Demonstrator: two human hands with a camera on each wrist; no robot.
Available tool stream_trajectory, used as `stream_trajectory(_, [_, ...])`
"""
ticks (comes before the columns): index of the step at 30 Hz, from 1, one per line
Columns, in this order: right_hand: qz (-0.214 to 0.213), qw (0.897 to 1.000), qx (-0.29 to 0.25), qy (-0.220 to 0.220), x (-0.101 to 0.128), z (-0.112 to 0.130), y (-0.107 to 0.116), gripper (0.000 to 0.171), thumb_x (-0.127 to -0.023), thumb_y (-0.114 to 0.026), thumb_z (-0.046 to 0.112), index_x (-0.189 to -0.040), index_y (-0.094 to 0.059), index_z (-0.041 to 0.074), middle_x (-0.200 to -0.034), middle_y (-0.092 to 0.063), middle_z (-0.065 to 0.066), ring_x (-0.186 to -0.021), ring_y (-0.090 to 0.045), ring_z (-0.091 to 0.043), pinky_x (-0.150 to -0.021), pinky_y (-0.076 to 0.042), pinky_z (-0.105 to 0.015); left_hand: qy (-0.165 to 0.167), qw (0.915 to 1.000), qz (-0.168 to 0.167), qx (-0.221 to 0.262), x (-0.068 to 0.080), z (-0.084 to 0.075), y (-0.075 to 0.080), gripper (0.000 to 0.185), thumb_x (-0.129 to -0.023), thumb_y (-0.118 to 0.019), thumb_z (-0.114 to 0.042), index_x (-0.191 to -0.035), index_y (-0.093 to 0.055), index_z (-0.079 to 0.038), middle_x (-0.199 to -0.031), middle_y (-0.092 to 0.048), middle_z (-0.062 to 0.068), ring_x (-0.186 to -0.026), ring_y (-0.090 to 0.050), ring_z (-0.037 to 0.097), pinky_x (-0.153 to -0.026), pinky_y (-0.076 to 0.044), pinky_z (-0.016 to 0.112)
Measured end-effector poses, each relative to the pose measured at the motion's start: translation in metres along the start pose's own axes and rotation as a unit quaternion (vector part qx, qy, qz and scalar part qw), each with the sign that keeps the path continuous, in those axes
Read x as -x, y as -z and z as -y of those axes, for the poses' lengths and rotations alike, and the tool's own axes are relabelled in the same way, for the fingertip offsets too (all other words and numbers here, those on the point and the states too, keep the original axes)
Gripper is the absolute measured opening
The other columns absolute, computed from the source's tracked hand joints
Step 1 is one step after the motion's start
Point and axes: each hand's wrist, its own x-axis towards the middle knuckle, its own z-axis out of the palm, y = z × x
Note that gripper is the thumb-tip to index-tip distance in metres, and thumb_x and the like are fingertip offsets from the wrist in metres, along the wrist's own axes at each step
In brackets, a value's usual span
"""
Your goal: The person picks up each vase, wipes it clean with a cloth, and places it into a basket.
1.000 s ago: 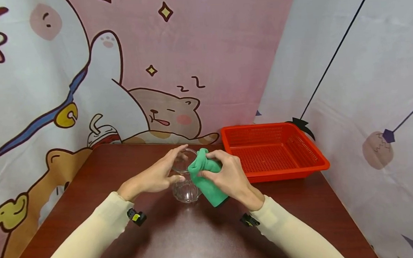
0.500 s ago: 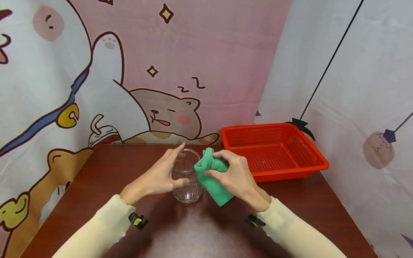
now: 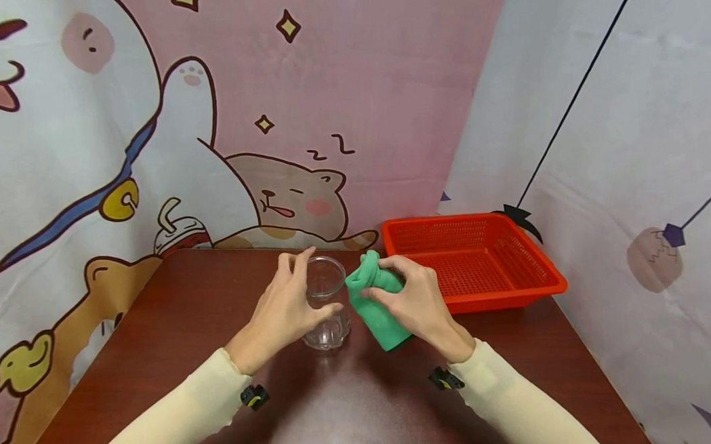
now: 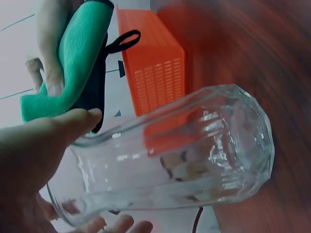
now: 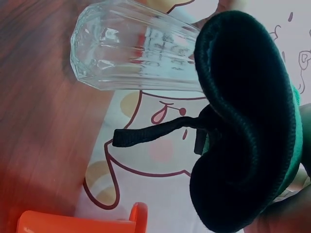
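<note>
L hand [image 3: 283, 313] now further R, thumb reaching more across glass jar [image 3: 328, 333], R hand [image 3: 418, 299] w/ green cloth [image 3: 382, 321] also shifted R, cloth clear of jar rim.

Red perforated basket [image 3: 468, 273] is standing at the far right of the dark reddish-brown table [image 3: 368, 428], near the backdrop [image 3: 371, 78]. Table surface is showing pale glare toward the front. Pink-and-white backdrop is displaying a dozing cartoon animal [image 3: 305, 201], gold stars [image 3: 288, 26] and a yellow bell [image 3: 120, 200].
</note>
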Motion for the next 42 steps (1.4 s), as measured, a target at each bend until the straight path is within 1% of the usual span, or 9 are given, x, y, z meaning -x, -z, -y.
stream_trajectory(4, [-0.005,1.000,-0.003,-0.008,0.000,-0.001,0.003,0.044,-0.078,-0.094,0.032,-0.115,-0.075,0.018,-0.095,-0.074,0.006,-0.077,-0.068,-0.007,-0.063,-0.057,-0.030,0.019,0.9996,-0.017,-0.016,-0.001,-0.007,-0.006,0.114,-0.069,-0.091,-0.061,-0.158,-0.035,-0.015,-0.128,-0.040,0.013,-0.087,-0.059,0.025,-0.060,-0.055,0.039])
stream_trajectory(9, [-0.005,1.000,-0.006,-0.013,0.000,-0.002,0.006,0.044,-0.078,-0.094,0.030,-0.115,-0.074,0.018,-0.093,-0.074,0.004,-0.076,-0.068,-0.008,-0.062,-0.057,-0.031,0.043,0.9982,-0.028,-0.029,-0.003,-0.013,-0.012,0.111,-0.069,-0.092,-0.059,-0.155,-0.038,-0.015,-0.130,-0.039,0.014,-0.098,-0.061,0.031,-0.059,-0.057,0.044])
stream_trajectory(14, [-0.008,1.000,-0.003,-0.015,0.000,-0.003,0.006,0.045,-0.078,-0.094,0.031,-0.116,-0.074,0.018,-0.094,-0.074,0.005,-0.077,-0.067,-0.008,-0.062,-0.057,-0.031,0.051,0.9976,-0.033,-0.032,-0.003,-0.015,-0.014,0.107,-0.071,-0.092,-0.056,-0.154,-0.038,-0.014,-0.128,-0.039,0.014,-0.097,-0.061,0.030,-0.058,-0.057,0.043])
stream_trajectory(20, [-0.012,1.000,0.005,-0.017,0.002,-0.006,0.005,0.045,-0.078,-0.093,0.033,-0.116,-0.075,0.018,-0.095,-0.074,0.005,-0.078,-0.067,-0.007,-0.064,-0.057,-0.031,0.047,0.9977,-0.033,-0.035,-0.002,-0.016,-0.014,0.097,-0.075,-0.090,-0.053,-0.149,-0.041,-0.013,-0.126,-0.039,0.014,-0.092,-0.060,0.029,-0.055,-0.056,0.040])
stream_trajectory(24, [-0.011,1.000,0.008,-0.020,0.003,-0.008,0.004,0.045,-0.078,-0.093,0.035,-0.116,-0.075,0.018,-0.095,-0.074,0.004,-0.078,-0.067,-0.007,-0.064,-0.057,-0.030,0.047,0.9978,-0.032,-0.034,-0.002,-0.015,-0.015,0.095,-0.076,-0.090,-0.052,-0.148,-0.042,-0.013,-0.126,-0.039,0.014,-0.093,-0.060,0.029,-0.057,-0.056,0.040])
stream_trajectory(31, [-0.008,1.000,0.006,-0.019,0.005,-0.011,0.003,0.045,-0.078,-0.093,0.035,-0.116,-0.075,0.020,-0.099,-0.074,0.008,-0.080,-0.068,-0.007,-0.066,-0.058,-0.030,0.044,0.9983,-0.036,-0.011,-0.002,-0.014,-0.013,0.096,-0.073,-0.095,-0.042,-0.148,-0.044,-0.011,-0.127,-0.041,0.015,-0.098,-0.062,0.032,-0.066,-0.058,0.044])
stream_trajectory(34, [-0.009,1.000,0.008,-0.019,0.005,-0.012,0.003,0.045,-0.078,-0.094,0.035,-0.116,-0.075,0.020,-0.099,-0.075,0.009,-0.079,-0.068,-0.006,-0.066,-0.058,-0.030,0.040,0.9987,-0.031,0.003,-0.004,-0.014,-0.011,0.095,-0.072,-0.097,-0.037,-0.147,-0.046,-0.011,-0.127,-0.041,0.015,-0.097,-0.064,0.033,-0.071,-0.058,0.044])
stream_trajectory(40, [-0.003,1.000,0.008,-0.025,0.006,-0.012,0.004,0.046,-0.078,-0.094,0.034,-0.117,-0.074,0.019,-0.100,-0.075,0.008,-0.080,-0.068,-0.007,-0.067,-0.058,-0.031,0.031,0.9984,-0.004,0.047,-0.004,-0.010,-0.006,0.093,-0.073,-0.097,-0.029,-0.150,-0.046,-0.015,-0.127,-0.039,0.015,-0.081,-0.065,0.028,-0.068,-0.057,0.038])
stream_trajectory(42, [-0.001,1.000,0.008,-0.026,0.006,-0.012,0.004,0.046,-0.078,-0.094,0.034,-0.117,-0.074,0.019,-0.100,-0.074,0.008,-0.080,-0.067,-0.007,-0.067,-0.058,-0.031,0.027,0.9974,0.006,0.067,-0.003,-0.007,-0.005,0.093,-0.073,-0.096,-0.027,-0.151,-0.046,-0.017,-0.127,-0.039,0.016,-0.086,-0.067,0.029,-0.069,-0.057,0.038])
